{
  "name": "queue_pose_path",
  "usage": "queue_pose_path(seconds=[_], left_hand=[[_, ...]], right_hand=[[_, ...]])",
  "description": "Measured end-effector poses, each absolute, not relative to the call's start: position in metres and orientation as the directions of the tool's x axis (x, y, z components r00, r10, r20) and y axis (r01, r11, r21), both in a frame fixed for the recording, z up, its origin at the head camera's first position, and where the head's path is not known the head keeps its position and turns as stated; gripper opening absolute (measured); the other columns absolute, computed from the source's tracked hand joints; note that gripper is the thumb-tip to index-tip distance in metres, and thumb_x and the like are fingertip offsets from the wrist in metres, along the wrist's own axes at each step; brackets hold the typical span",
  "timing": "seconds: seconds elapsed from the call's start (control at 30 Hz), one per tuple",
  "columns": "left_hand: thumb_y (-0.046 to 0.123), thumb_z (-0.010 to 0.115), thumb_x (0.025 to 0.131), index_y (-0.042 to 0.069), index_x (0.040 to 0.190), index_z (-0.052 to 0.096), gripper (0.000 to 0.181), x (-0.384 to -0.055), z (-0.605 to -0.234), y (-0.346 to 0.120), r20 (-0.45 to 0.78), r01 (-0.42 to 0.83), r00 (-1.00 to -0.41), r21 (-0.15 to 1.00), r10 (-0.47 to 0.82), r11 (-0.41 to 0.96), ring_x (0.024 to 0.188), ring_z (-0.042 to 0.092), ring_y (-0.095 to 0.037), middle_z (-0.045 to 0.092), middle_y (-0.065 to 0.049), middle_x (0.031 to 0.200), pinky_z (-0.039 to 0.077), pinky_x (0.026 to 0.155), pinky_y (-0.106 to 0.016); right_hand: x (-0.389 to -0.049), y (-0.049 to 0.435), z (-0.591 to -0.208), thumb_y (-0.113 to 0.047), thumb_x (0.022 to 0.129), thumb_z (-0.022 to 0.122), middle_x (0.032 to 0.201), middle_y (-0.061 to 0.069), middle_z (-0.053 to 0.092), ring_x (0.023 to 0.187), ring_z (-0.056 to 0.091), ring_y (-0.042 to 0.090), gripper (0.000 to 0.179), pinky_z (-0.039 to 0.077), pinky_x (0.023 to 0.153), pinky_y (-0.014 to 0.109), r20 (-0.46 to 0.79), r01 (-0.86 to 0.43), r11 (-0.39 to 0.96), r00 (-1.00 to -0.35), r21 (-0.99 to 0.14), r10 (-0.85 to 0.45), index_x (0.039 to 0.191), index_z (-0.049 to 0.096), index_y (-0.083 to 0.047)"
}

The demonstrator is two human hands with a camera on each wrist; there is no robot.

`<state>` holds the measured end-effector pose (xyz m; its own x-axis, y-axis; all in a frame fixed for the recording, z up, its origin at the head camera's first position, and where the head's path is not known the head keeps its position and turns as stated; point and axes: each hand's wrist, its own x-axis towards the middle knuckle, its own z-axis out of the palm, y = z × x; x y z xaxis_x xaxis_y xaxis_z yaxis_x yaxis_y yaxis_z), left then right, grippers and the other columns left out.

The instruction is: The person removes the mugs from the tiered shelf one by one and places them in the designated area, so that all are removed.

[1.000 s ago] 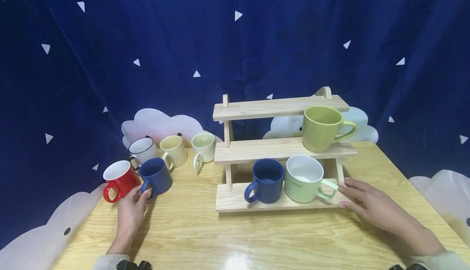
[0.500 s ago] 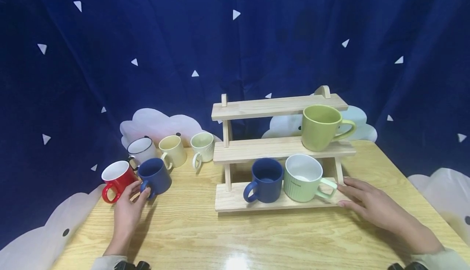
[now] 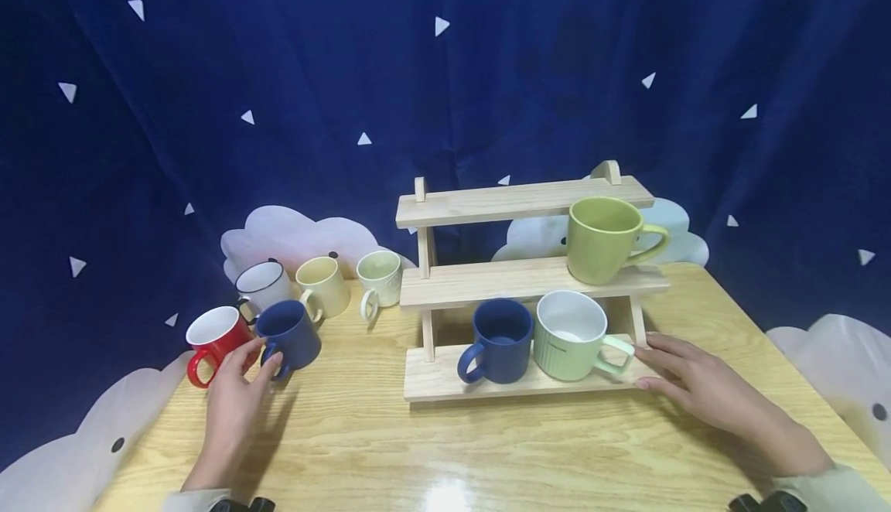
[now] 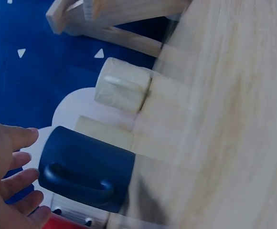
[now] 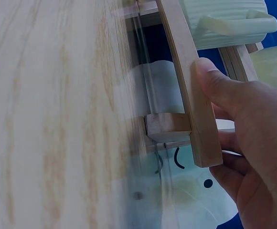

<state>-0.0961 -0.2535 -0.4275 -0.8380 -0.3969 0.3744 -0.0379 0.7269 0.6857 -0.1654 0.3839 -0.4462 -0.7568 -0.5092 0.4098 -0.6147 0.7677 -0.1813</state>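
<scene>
On the left of the table, my left hand (image 3: 233, 396) is beside a dark blue mug (image 3: 295, 336), fingers spread around the side where its handle is. In the left wrist view a small gap shows between those fingers and the blue mug (image 4: 88, 164). A red mug (image 3: 221, 334) stands just left of it. My right hand (image 3: 703, 380) grips the right end of the bottom board of a three-tier wooden display shelf (image 3: 455, 377); in the right wrist view the thumb lies on the board's front edge. Another blue mug (image 3: 503, 349) and a pale green ribbed mug (image 3: 567, 346) stand on that board.
An olive-green mug (image 3: 600, 245) stands on the middle tier. Behind the left blue mug are a white mug (image 3: 267, 288) with a dark rim, a yellow mug (image 3: 327, 289) and a cream mug (image 3: 383, 280). A dark blue curtain (image 3: 313, 56) hangs behind the table (image 3: 445, 450).
My left hand has eased off the blue mug's handle, its fingers spreading and shifting slightly left. The right hand keeps its place on the shelf. The head view has shifted a little.
</scene>
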Motion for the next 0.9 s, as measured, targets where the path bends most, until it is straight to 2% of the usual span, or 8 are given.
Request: queue_pose_path(seconds=[0.27, 0.47, 0.63, 0.9], left_hand=[[0.025, 0.069, 0.093, -0.001, 0.129, 0.058, 0.045, -0.096, -0.410, -0.251, 0.399, -0.004, -0.869, 0.587, -0.294, 0.809, 0.114, 0.055, -0.046, 0.056, -0.027, 0.128, 0.042, 0.095, -0.061], [0.021, 0.070, 0.092, 0.000, 0.127, 0.059, 0.042, -0.099, -0.398, -0.239, 0.422, 0.052, -0.879, 0.548, -0.223, 0.835, 0.112, 0.054, -0.047, 0.056, -0.028, 0.127, 0.045, 0.089, -0.061], [0.018, 0.073, 0.090, 0.001, 0.124, 0.061, 0.040, -0.105, -0.391, -0.226, 0.469, 0.143, -0.871, 0.523, -0.144, 0.840, 0.118, 0.051, -0.045, 0.058, -0.027, 0.125, 0.044, 0.092, -0.060], [0.024, 0.071, 0.091, 0.002, 0.128, 0.059, 0.045, -0.111, -0.373, -0.193, 0.429, 0.178, -0.901, 0.505, -0.067, 0.845, 0.122, 0.048, -0.042, 0.056, -0.023, 0.130, 0.040, 0.097, -0.062]], right_hand=[[-0.167, 0.384, -0.447, -0.034, 0.084, 0.077, 0.129, 0.019, 0.058, 0.115, 0.055, 0.042, 0.049, 0.044, 0.090, 0.054, 0.415, -0.623, 0.762, -0.750, -0.180, -0.515, 0.124, 0.067, -0.006], [-0.167, 0.384, -0.448, -0.033, 0.083, 0.078, 0.128, 0.018, 0.059, 0.114, 0.056, 0.042, 0.049, 0.045, 0.088, 0.053, 0.425, -0.630, 0.758, -0.740, -0.169, -0.520, 0.122, 0.068, -0.006], [-0.169, 0.383, -0.447, -0.034, 0.084, 0.077, 0.129, 0.019, 0.058, 0.115, 0.055, 0.042, 0.049, 0.045, 0.088, 0.055, 0.420, -0.629, 0.759, -0.743, -0.169, -0.522, 0.123, 0.068, -0.006], [-0.167, 0.384, -0.447, -0.034, 0.085, 0.076, 0.128, 0.020, 0.058, 0.115, 0.055, 0.043, 0.049, 0.044, 0.088, 0.057, 0.407, -0.626, 0.759, -0.750, -0.180, -0.522, 0.124, 0.067, -0.005]])
